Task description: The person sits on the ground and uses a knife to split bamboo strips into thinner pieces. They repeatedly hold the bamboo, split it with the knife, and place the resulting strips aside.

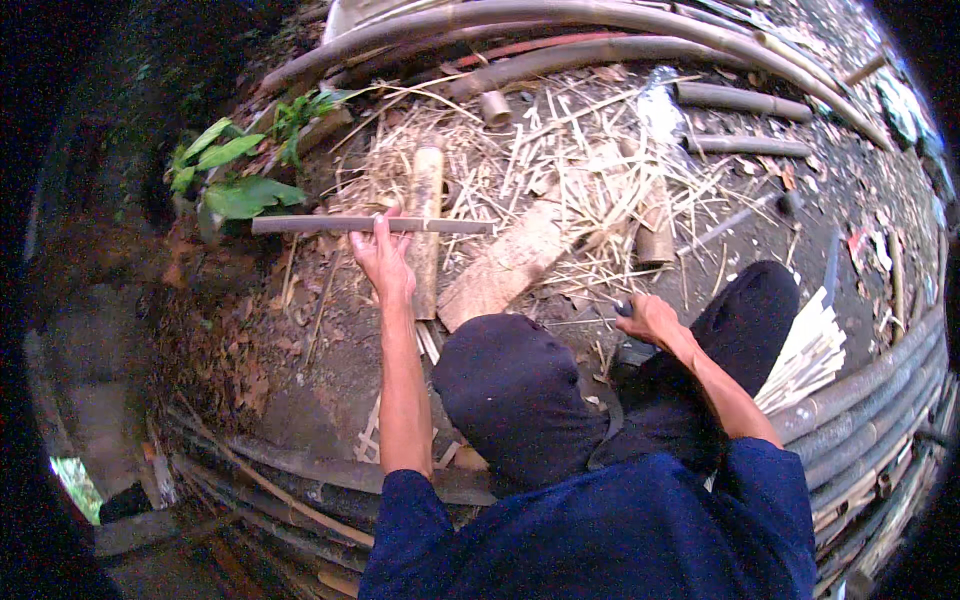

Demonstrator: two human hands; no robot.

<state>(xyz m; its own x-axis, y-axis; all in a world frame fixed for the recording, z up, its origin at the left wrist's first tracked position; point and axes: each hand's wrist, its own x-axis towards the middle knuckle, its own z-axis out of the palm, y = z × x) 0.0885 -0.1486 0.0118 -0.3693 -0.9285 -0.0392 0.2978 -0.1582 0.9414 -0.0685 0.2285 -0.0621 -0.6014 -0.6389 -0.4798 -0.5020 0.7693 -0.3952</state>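
Note:
My left hand (386, 262) is stretched forward, its fingers closed around a split bamboo slat (300, 224) held level, crosswise to me. Beneath the slat's right half lies a short bamboo piece (428, 180) on the ground. My right hand (655, 322) rests near my bent right knee, wrapped around a dark tool handle (624, 307). What is fixed to that handle cannot be made out. Between the hands a flat wooden board (510, 262) slants away from me, with pale bamboo shavings (570, 190) heaped over its far end.
Long bamboo poles (560, 15) lie across the back, with cut bamboo tubes (745, 100) before them. More poles (860, 400) are stacked at the right, beside a bundle of pale strips (808, 345). A leafy plant (240, 195) grows at the left.

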